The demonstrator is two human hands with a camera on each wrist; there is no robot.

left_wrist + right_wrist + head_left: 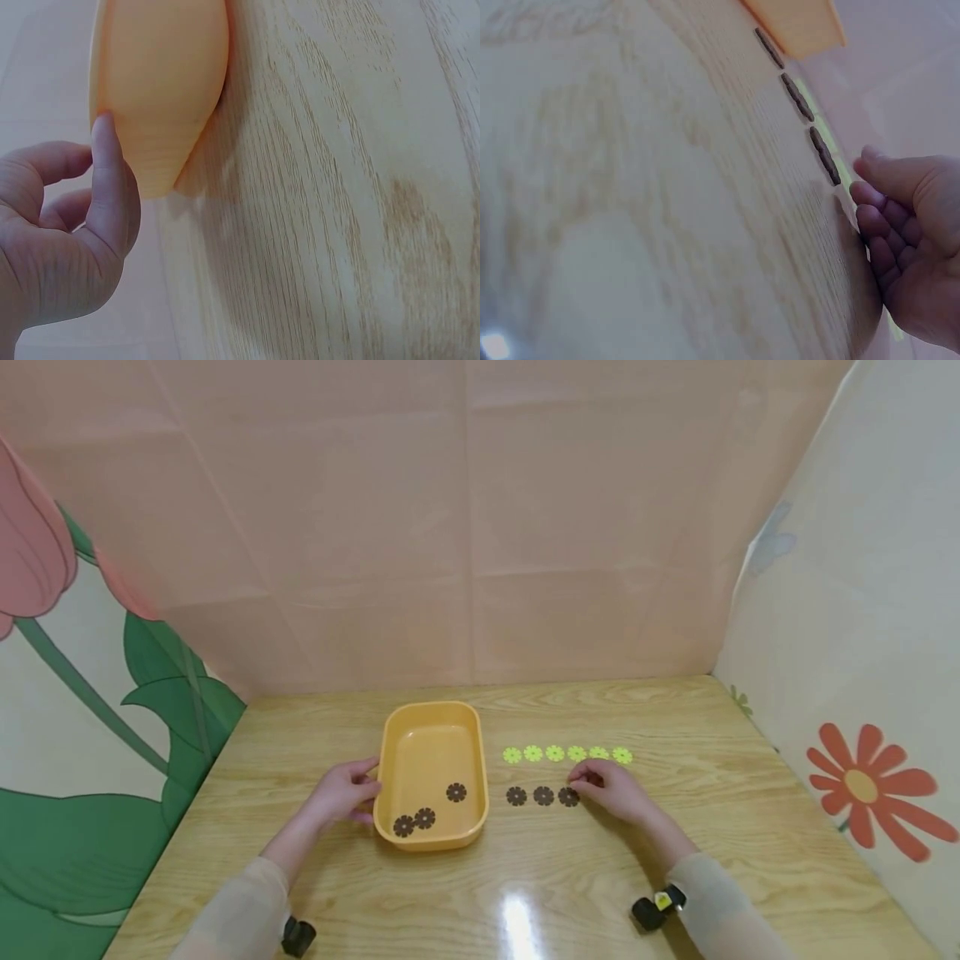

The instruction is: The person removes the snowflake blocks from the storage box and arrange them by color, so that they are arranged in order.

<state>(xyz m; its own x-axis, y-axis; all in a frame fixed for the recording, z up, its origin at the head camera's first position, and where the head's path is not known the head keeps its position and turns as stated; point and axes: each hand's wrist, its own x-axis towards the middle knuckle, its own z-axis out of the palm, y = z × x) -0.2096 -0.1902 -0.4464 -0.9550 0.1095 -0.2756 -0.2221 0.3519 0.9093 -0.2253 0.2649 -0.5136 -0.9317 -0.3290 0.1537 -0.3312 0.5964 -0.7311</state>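
My left hand (341, 792) is at the left side of an orange tray (480, 735); in the left wrist view the fingers of my left hand (75, 225) hold its rim, with a fingertip against the outer wall (165, 67). Brown flower-shaped pieces lie in the tray, one apart (456, 792) and two close together (424, 818). My right hand (615, 789) is beside the rightmost (568, 797) of three brown pieces in a row on the table. From the right wrist, my right hand (911, 232) has loosely curled fingers, nothing visible between them, near the closest brown piece (825, 156).
Behind the brown row, several yellow-green flower pieces (555, 753) form another row on the wooden table (450, 902). A pink sheet (465, 527) stands at the back, with flower-patterned panels at both sides. Each wrist wears a black device.
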